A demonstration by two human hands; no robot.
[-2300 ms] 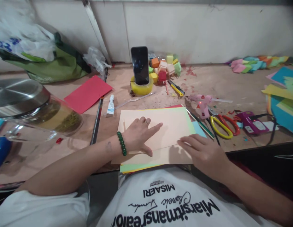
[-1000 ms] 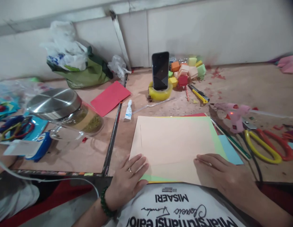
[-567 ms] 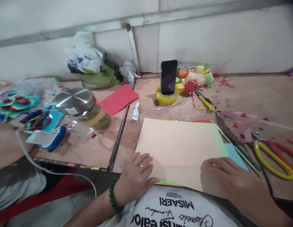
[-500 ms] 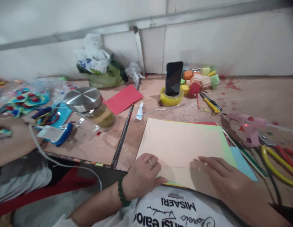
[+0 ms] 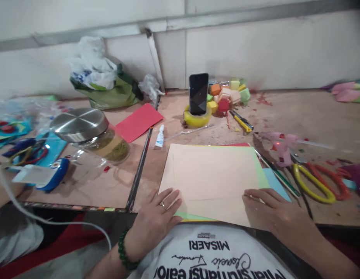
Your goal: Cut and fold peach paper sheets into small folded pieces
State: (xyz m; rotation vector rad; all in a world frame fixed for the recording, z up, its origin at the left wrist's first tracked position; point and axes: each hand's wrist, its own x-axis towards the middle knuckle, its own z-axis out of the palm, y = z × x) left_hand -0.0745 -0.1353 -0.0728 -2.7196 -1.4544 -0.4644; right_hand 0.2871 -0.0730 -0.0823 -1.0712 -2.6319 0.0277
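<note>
A peach paper sheet [image 5: 209, 170] lies on top of a stack in front of me, with a green sheet [image 5: 261, 170] showing at its right edge and a blue sheet [image 5: 275, 183] sticking out farther right. My left hand [image 5: 159, 211], wearing a ring and a green bead bracelet, rests on the stack's lower left corner with fingers stretched out. On the lower right part of the stack lies my right hand [image 5: 271, 207], its fingers extended over the peach sheet and its thumb hidden. A faint line crosses the peach sheet near its bottom edge.
To the right are a pink glue gun [image 5: 283, 149], scissors with yellow handles [image 5: 312, 186] and a utility knife [image 5: 242, 122]. A phone [image 5: 198, 93] stands in a tape roll [image 5: 197, 118]. Leftward are a lidded jar [image 5: 116, 149], red paper [image 5: 139, 123] and a person's arm [image 5: 7, 182].
The view has swung right, bringing colourful pieces in at the right edge. My left hand has slid slightly toward the corner; my right hand has shifted toward the sheet's right edge.
</note>
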